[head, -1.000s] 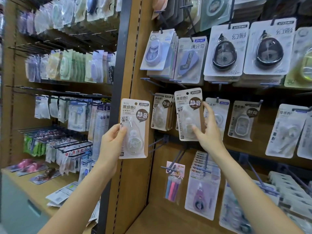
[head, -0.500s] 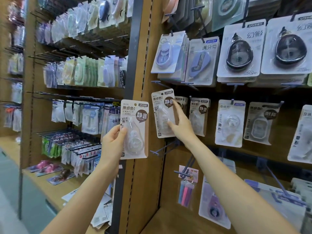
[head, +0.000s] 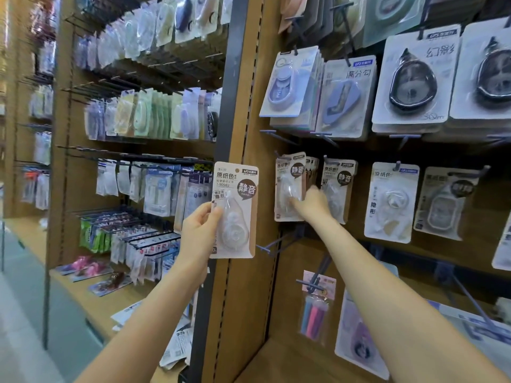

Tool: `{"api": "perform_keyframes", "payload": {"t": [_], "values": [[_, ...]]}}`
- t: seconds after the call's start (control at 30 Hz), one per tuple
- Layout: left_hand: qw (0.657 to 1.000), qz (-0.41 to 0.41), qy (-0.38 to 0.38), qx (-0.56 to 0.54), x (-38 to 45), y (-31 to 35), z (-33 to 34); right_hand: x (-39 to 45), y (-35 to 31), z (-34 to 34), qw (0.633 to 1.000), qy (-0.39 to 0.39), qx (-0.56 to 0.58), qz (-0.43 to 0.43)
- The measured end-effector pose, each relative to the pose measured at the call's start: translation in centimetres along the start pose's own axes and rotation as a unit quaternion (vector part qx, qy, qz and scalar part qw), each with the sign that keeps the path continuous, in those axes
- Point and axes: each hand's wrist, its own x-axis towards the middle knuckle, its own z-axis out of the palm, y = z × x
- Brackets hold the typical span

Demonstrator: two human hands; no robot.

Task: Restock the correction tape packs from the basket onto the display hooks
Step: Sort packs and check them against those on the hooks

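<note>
Left hand [head: 199, 233] grips one pack [head: 235, 211]; right hand [head: 312, 204] holds hung pack [head: 289, 186].

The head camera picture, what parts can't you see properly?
- Basket: not in the head view, outside the frame.
- Right hand fingertips: blurred against the hanging pack, so the grip is unclear.
- Held pack: its left edge is covered by the left hand.
- Left shelves: blurred, labels unreadable.
</note>
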Motion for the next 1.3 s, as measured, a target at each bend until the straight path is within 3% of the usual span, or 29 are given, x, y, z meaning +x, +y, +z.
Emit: {"api": "perform_keyframes", "payload": {"t": [0.1, 0.2, 0.23, 0.3, 0.4, 0.53, 0.77, 0.93, 1.07, 1.2, 1.3], "values": [[1.000, -0.013, -0.007, -0.013, 0.2, -0.3, 0.3, -3.1, -0.5, -0.3, 0.994, 0.037, 0.073, -0.073], [0.998, -0.034, -0.032, -0.043, 0.2, -0.2, 1.3, -7.3, -1.6, -0.6, 0.930, -0.155, 0.317, -0.106], [0.997, -0.042, -0.043, -0.054, 0.2, -0.1, 1.7, -7.9, -1.7, -0.5, 0.913, -0.198, 0.341, -0.110], [0.995, -0.042, -0.063, -0.066, 0.1, -0.1, 2.3, -7.6, -1.9, -0.2, 0.915, -0.181, 0.334, -0.135], [0.993, -0.021, -0.108, -0.042, 0.2, -0.4, 2.5, -6.0, -2.7, -0.1, 0.926, -0.058, 0.348, -0.135], [0.984, -0.040, -0.169, 0.035, 0.4, -0.8, 3.3, -4.1, -3.1, 0.4, 0.957, 0.034, 0.260, -0.121], [0.982, -0.045, -0.166, 0.073, 1.1, -0.7, 4.0, -2.7, -1.9, 0.8, 0.975, 0.053, 0.202, -0.077], [0.975, -0.044, -0.179, 0.127, 0.9, -1.9, 4.0, -0.7, -1.8, 0.1, 0.996, 0.075, 0.019, -0.055], [0.981, -0.026, -0.122, 0.147, 1.3, -2.5, 3.3, -0.7, -1.4, -0.7, 0.998, 0.018, -0.063, -0.015], [0.973, 0.067, -0.055, 0.213, -0.8, -3.5, 0.7, -6.6, -1.0, -2.2, 0.989, 0.072, 0.002, -0.133], [0.958, 0.120, -0.012, 0.260, -5.2, -5.9, -4.3, -14.7, -0.8, -2.2, 0.958, 0.081, 0.104, -0.256]]}}
